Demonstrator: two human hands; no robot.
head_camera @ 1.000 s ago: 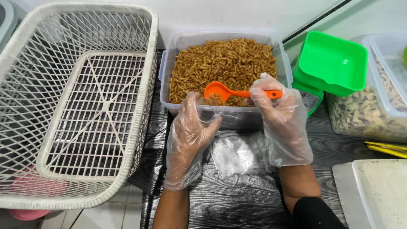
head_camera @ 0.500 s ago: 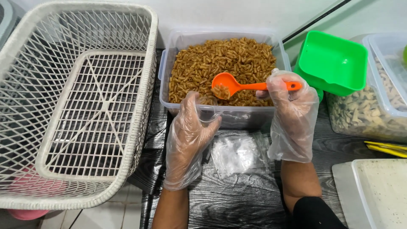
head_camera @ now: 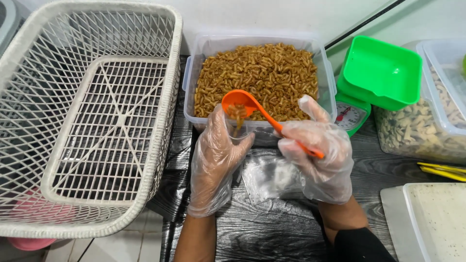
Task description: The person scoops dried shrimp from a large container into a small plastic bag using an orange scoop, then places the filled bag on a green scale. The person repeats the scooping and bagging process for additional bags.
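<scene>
The right hand (head_camera: 318, 162), in a thin crinkly plastic glove, has its fingers closed around the handle of an orange plastic spoon (head_camera: 252, 109), tipping brown snack pieces from its bowl. The gloved left hand (head_camera: 216, 160) curls its fingers around a small clear bag (head_camera: 242, 133), holding it up just in front of the clear tub of brown macaroni snacks (head_camera: 259, 73). By my reckoning the filling has barely begun: the bag looks nearly empty, the tub heaped. More limp clear bags (head_camera: 272, 177) lie on the dark wood-grain table (head_camera: 272, 228). A white lattice basket (head_camera: 92, 111) sits left, a green scale (head_camera: 376, 80) right.
</scene>
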